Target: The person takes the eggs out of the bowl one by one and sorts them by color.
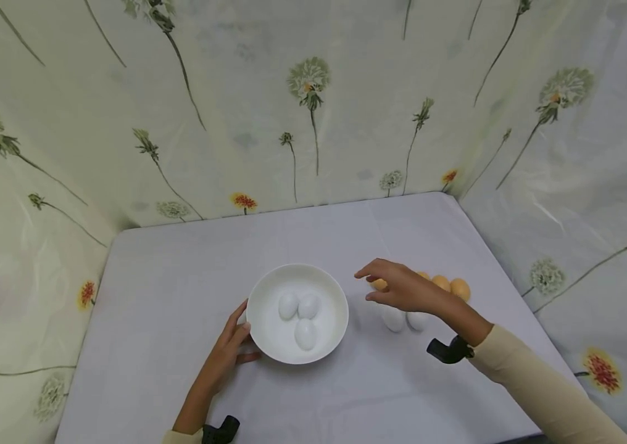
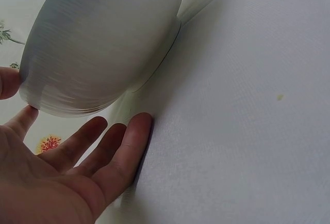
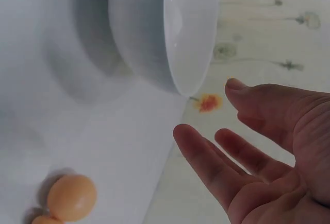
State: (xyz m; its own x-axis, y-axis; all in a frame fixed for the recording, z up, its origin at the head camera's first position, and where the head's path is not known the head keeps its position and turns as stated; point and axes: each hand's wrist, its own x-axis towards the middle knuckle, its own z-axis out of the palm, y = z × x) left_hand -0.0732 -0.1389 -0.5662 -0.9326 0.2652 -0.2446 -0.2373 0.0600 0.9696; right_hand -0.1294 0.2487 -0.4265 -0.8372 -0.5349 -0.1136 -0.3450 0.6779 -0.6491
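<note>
A white bowl (image 1: 298, 269) stands on the table with three white eggs (image 1: 305, 333) lying inside. My left hand (image 1: 226, 346) holds it at the left rim. In the left wrist view, the thumb and one finger meet the bowl's edge, while the other fingers spread below its side. To the right of the bowl hovers my right hand (image 1: 402, 287), nothing in its grasp, fingers apart and slightly bent. Two more white eggs (image 1: 394, 319) lie below that hand. Several orange-brown eggs (image 1: 460, 288) sit behind it, partly hidden by the hand and forearm.
A white cloth covers the table (image 1: 180, 277). Flower-printed sheets (image 1: 247, 123) hang behind it and at both sides. Each wrist wears a black mount (image 1: 449, 350).
</note>
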